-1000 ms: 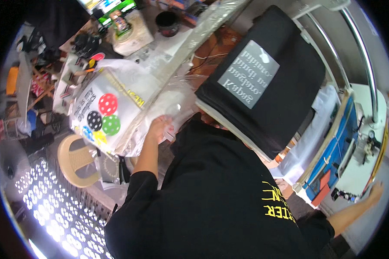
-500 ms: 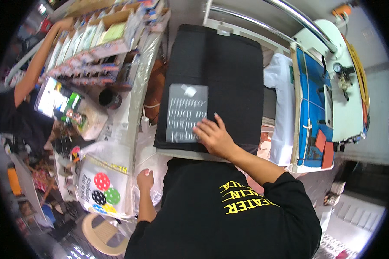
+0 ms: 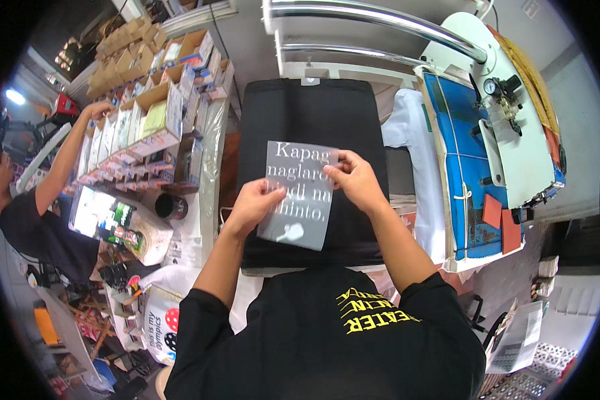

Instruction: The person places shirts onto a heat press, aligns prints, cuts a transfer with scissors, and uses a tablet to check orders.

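Observation:
Both my hands hold a grey translucent transfer film sheet point(image 3: 299, 208) with white lettering and a small white paddle-like shape near its lower edge. My left hand point(image 3: 253, 205) pinches the left edge, thumb on top. At the upper right edge, my right hand point(image 3: 357, 179) grips the sheet between thumb and fingers. Beneath lies a black cloth point(image 3: 311, 110), seemingly a shirt, spread flat over a rectangular board. The sheet is slightly tilted and covers part of the cloth; whether it touches the cloth, I cannot tell.
A press machine point(image 3: 477, 127) with a blue bed and metal bars stands at the right and back. White cloth point(image 3: 417, 153) hangs beside the board. On the left are boxes of packets point(image 3: 150, 127), a black cup point(image 3: 171, 205), and another person's arm point(image 3: 63, 160).
The sheet, lying on the cloth with its lettering reversed, has been lifted and turned over; the lettering now reads upright. My left hand has come up from the side to grip it.

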Motion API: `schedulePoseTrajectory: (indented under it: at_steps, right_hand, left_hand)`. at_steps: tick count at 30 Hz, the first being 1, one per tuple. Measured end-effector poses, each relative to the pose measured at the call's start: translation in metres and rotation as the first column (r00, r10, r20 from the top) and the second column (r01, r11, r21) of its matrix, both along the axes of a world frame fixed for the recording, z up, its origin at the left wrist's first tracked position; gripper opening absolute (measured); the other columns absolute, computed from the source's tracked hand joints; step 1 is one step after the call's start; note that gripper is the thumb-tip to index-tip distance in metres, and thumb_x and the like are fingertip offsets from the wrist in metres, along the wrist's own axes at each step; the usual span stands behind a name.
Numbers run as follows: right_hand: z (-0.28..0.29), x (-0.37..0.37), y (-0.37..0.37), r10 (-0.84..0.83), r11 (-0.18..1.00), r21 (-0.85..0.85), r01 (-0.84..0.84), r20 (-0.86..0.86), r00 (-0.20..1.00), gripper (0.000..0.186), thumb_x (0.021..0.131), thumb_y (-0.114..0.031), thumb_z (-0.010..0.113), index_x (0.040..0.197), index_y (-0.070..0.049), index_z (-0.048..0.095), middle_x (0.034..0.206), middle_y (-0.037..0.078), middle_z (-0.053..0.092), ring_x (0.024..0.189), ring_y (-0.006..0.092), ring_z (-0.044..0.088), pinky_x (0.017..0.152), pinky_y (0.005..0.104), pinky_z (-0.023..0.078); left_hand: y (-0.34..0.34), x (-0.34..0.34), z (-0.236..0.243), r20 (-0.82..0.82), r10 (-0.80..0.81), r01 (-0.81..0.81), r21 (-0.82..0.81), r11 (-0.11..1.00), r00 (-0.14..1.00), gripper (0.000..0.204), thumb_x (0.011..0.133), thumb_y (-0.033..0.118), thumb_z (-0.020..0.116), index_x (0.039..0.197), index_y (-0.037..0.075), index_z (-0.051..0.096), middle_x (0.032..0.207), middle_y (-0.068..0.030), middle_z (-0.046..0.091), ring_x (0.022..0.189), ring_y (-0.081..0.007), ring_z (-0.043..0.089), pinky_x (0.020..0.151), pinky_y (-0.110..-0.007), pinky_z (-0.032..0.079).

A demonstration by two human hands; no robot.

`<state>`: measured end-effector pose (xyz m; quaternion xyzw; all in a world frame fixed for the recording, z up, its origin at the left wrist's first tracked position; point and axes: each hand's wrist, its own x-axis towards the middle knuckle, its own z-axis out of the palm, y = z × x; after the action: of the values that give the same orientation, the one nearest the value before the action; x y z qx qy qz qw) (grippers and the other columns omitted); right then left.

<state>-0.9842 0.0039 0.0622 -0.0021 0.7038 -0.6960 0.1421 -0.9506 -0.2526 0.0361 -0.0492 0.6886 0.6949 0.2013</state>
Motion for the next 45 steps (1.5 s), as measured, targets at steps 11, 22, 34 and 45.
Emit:
schedulePoseTrajectory:
  at_steps: [11, 22, 34, 45]
  right_hand:
    - [-0.06, -0.099, 0.006, -0.232, 0.781, 0.57, 0.255, -0.115, 0.966, 0.037, 0.083, -0.014, 0.07, 0.117, -0.001, 0.063, 0.086, 0.012, 0.072, 0.082, 0.0242, 0.071, 0.078, 0.0365, 0.055]
    - [-0.081, -0.045, 0.0, 0.319, 0.395, 0.869, 0.298, -0.434, 0.843, 0.05, 0.095, -0.037, 0.057, 0.139, -0.014, 0.053, 0.152, 0.013, 0.04, 0.143, 0.0359, 0.031, 0.115, 0.0587, 0.021]
    - [-0.072, -0.008, 0.012, 0.404, 0.42, 0.869, 0.261, -0.437, 0.803, 0.055, 0.093, -0.036, 0.06, 0.136, -0.004, 0.052, 0.147, 0.017, 0.043, 0.141, 0.0396, 0.032, 0.117, 0.0563, 0.021]
    - [-0.076, -0.001, 0.014, 0.417, 0.406, 0.868, 0.286, -0.455, 0.787, 0.05, 0.091, -0.033, 0.062, 0.132, -0.005, 0.057, 0.143, 0.012, 0.05, 0.139, 0.037, 0.037, 0.117, 0.054, 0.023]
  left_hand:
    - [0.053, -0.148, -0.049, -0.31, 0.141, -0.293, -0.525, 0.799, 0.94, 0.026, 0.085, 0.015, 0.071, 0.105, -0.002, 0.069, 0.091, -0.0131, 0.071, 0.08, -0.0254, 0.069, 0.073, -0.036, 0.053]
    - [0.039, -0.093, -0.062, -0.655, -0.451, -0.359, -0.731, 0.58, 0.606, 0.04, 0.084, 0.024, 0.07, 0.121, 0.01, 0.066, 0.135, -0.011, 0.057, 0.132, -0.0365, 0.044, 0.112, -0.06, 0.028]
    - [0.036, -0.088, -0.061, -0.714, -0.353, -0.352, -0.637, 0.686, 0.605, 0.038, 0.084, 0.019, 0.07, 0.12, 0.008, 0.066, 0.134, -0.0113, 0.057, 0.13, -0.0368, 0.046, 0.112, -0.058, 0.029]
    - [0.025, -0.06, -0.053, -0.623, -0.504, -0.248, -0.742, 0.622, 0.598, 0.038, 0.083, 0.015, 0.069, 0.12, 0.007, 0.065, 0.133, -0.0106, 0.057, 0.133, -0.0351, 0.044, 0.114, -0.057, 0.028]
